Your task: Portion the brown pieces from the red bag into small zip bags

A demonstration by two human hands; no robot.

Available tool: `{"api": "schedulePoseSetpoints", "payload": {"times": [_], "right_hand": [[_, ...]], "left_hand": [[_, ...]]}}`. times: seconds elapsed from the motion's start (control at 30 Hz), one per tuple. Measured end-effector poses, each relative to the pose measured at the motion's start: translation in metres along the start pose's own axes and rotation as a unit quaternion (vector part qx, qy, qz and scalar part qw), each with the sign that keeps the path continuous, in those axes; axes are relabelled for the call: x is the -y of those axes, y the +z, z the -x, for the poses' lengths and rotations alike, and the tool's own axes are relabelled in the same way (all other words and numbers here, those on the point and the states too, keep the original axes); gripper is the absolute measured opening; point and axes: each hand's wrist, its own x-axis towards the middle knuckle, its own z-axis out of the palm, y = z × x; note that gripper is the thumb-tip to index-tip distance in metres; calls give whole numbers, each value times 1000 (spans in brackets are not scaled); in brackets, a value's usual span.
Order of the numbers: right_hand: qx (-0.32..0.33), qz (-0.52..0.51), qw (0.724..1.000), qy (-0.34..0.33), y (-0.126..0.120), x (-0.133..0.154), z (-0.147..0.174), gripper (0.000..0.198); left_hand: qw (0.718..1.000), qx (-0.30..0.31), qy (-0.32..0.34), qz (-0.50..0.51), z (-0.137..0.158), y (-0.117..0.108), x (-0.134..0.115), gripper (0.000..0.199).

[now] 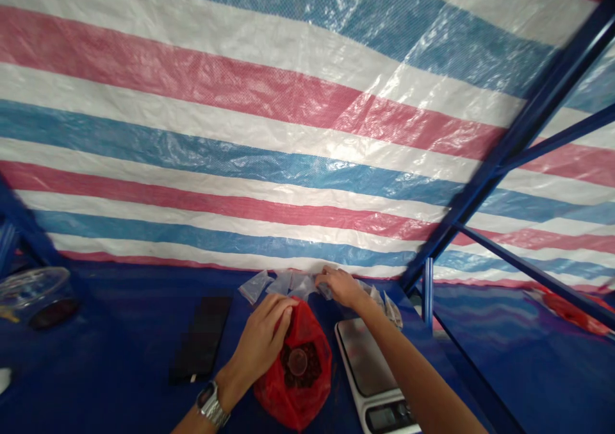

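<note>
My left hand point(268, 331), with a metal watch at the wrist, is closed on the upper left rim of a red plastic bag point(298, 403). The bag stands open, and dark brown bits point(312, 375) fill its bottom. On them rests a small clear cup point(298, 361). At the back of the table, my right hand point(340, 285) has its fingers bent down onto a small clear plastic bag point(325, 290). More clear bags point(254, 286) lie in a row to its left. Beneath my right forearm is a kitchen scale point(366, 360) with a metal plate.
A black phone-like slab point(204, 338) lies left of the red bag. Farther left stands a clear round tub point(36, 293). Several small filled bags point(391, 309) sit behind the scale. A blue metal frame point(504, 158) and striped sheeting point(240, 139) bound the blue tabletop point(120, 357).
</note>
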Motion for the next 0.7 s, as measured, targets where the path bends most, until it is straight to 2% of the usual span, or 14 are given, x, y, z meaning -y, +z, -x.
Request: {"api": "schedulePoseSetpoints", "payload": {"times": [0.1,0.3,0.47,0.6,0.63,0.7], "right_hand": [[13,-13,1000,-21,-7,0,0,42],[10,-51,999,-16,-17,6,8,40],[-19,-84,995,43,-12,12,15,31],[-93,-123,981,114,-20,16,23,31],[-108,-134,978,122,-23,21,27,30],[-123,-185,970,103,-30,36,37,25]], "left_hand": [[1000,10,-3,0,0,0,1,29],[1000,20,-7,2,-2,-1,2,30],[1000,16,-5,-4,-2,-1,2,29],[999,36,-7,-12,0,3,1,26],[999,36,-16,-16,1,5,2,29],[999,33,-36,-19,4,10,2,52]]}}
